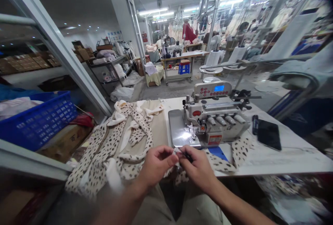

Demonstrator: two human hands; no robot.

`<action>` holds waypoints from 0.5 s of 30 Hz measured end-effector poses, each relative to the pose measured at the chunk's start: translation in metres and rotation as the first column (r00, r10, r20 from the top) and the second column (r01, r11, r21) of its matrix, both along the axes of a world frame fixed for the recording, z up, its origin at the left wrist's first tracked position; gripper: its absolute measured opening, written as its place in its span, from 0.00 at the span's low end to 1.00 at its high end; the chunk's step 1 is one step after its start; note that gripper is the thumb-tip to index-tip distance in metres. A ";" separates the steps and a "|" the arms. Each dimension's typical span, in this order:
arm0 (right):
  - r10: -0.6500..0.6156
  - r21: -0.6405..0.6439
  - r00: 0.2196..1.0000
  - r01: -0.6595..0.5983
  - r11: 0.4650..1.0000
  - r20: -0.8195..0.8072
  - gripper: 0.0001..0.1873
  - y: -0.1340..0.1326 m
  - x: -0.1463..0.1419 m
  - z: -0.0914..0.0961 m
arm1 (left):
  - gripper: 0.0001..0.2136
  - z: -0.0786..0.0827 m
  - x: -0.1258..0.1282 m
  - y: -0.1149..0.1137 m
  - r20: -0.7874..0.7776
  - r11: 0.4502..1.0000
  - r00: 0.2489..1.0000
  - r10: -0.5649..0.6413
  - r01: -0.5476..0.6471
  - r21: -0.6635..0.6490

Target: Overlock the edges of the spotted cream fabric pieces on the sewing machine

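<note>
Both hands were at the table's near edge, in front of the sewing machine. Left hand: thumb and forefinger together, clamped on a small white bit of cloth. Right hand: fingers curled shut around a small dark tool, kind unclear, its fingertips meeting the left's at the cloth. Spotted cloth hung just below them.

Writing: the machine bore a red oval badge and an orange-red label, neither legible. Its panel had red buttons and a lit blue screen, figures too small to read. Blue characters ran along a far wall; a red notice was posted nearer, text unreadable.

Containers: a blue basket at far left held pale cloth. Under it sat a cardboard box with dark marks, contents hidden. Rows of brown cartons stood behind. A metal rack carried bundles of light fabric.

Spotted garment pieces with white trim were spread left of the machine; a black tablet or phone lay to its right.
</note>
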State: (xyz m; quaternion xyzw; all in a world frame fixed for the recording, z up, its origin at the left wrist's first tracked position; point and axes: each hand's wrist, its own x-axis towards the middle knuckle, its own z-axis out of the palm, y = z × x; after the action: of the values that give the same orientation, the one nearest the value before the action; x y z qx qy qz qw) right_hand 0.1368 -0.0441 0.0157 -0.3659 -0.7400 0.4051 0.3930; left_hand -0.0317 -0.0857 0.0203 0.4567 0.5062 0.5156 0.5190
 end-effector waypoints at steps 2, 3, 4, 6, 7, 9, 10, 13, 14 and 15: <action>-0.007 0.029 1.000 0.007 1.000 -0.001 0.10 -0.002 -0.001 -0.004 | 0.18 -0.003 -0.001 0.001 -0.010 0.998 1.000 0.024 -0.025 -0.053; -0.018 0.072 1.000 0.019 0.997 -0.005 0.07 -0.004 -0.001 -0.008 | 0.19 -0.003 -0.003 0.002 0.012 0.995 0.999 0.052 -0.051 -0.088; -0.043 0.134 0.999 0.044 0.990 -0.013 0.04 -0.005 0.000 -0.014 | 0.20 -0.003 -0.006 0.003 0.052 0.989 0.994 0.099 -0.092 -0.119; -0.113 0.291 0.993 0.116 0.950 -0.025 0.10 -0.007 0.006 -0.030 | 0.20 -0.001 -0.017 0.003 0.161 0.966 0.960 0.228 -0.202 -0.164; -0.152 0.362 0.988 0.148 0.920 -0.017 0.13 -0.008 0.012 -0.041 | 0.20 0.000 -0.026 0.002 0.209 0.947 0.931 0.300 -0.266 -0.178; -0.249 0.462 0.968 0.203 0.863 0.040 0.18 -0.007 0.026 -0.062 | 0.20 0.003 -0.049 0.000 0.275 0.899 0.857 0.435 -0.394 -0.192; -0.303 0.493 0.949 0.225 0.841 0.084 0.20 -0.006 0.034 -0.073 | 0.19 0.004 -0.063 -0.002 0.296 0.873 0.821 0.487 -0.447 -0.196; -0.430 0.522 0.874 0.264 0.811 0.227 0.21 0.000 0.058 -0.097 | 0.15 0.010 -0.105 -0.006 0.335 0.819 0.749 0.572 -0.544 -0.182; -0.447 0.515 0.853 0.266 0.815 0.268 0.21 0.002 0.065 -0.102 | 0.14 0.013 -0.117 -0.006 0.347 0.799 0.724 0.595 -0.579 -0.163; -0.453 0.503 0.840 0.265 0.823 0.299 0.22 0.003 0.069 -0.104 | 0.12 0.017 -0.126 -0.005 0.358 0.771 0.694 0.625 -0.622 -0.140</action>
State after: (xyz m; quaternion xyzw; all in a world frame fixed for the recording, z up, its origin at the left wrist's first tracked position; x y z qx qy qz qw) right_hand 0.2062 -0.0409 -0.0887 -0.4780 -0.7926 0.0582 0.3740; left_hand -0.1574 -0.0911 0.0373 0.1458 0.5206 0.7380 0.4040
